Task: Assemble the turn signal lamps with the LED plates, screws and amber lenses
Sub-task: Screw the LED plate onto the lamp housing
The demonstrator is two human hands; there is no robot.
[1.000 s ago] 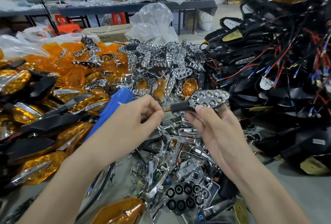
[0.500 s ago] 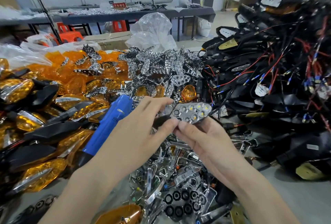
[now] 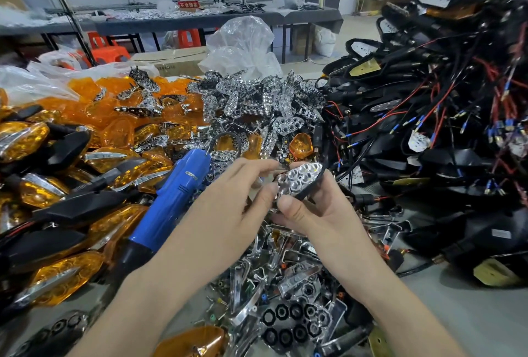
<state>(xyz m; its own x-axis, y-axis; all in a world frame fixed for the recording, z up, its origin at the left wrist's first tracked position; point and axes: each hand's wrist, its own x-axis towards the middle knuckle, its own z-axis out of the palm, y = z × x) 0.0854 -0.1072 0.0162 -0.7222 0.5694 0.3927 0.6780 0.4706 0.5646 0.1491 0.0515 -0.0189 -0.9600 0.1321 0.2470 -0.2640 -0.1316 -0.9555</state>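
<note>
A black turn signal lamp (image 3: 300, 181) with a chrome LED plate seated in it is held above the parts pile. My right hand (image 3: 307, 208) grips it from below, thumb on its near end. My left hand (image 3: 228, 199) meets it from the left, thumb against the plate's near end and fingers reaching over its far edge. A blue electric screwdriver (image 3: 168, 199) lies under my left forearm. Loose amber lenses (image 3: 120, 105) and chrome LED plates (image 3: 257, 99) are heaped behind. Whether a screw is in my fingers cannot be seen.
Finished amber lamps (image 3: 43, 185) are stacked at the left. A tall tangle of black wired housings (image 3: 443, 128) fills the right. Chrome trims and screws (image 3: 271, 271) litter the bench below my hands. A clear plastic bag (image 3: 243, 45) stands behind the piles.
The lamp has dropped lower and tilted so its LED face turns up and right. My left hand has come right onto it. The view has shifted slightly upward.
</note>
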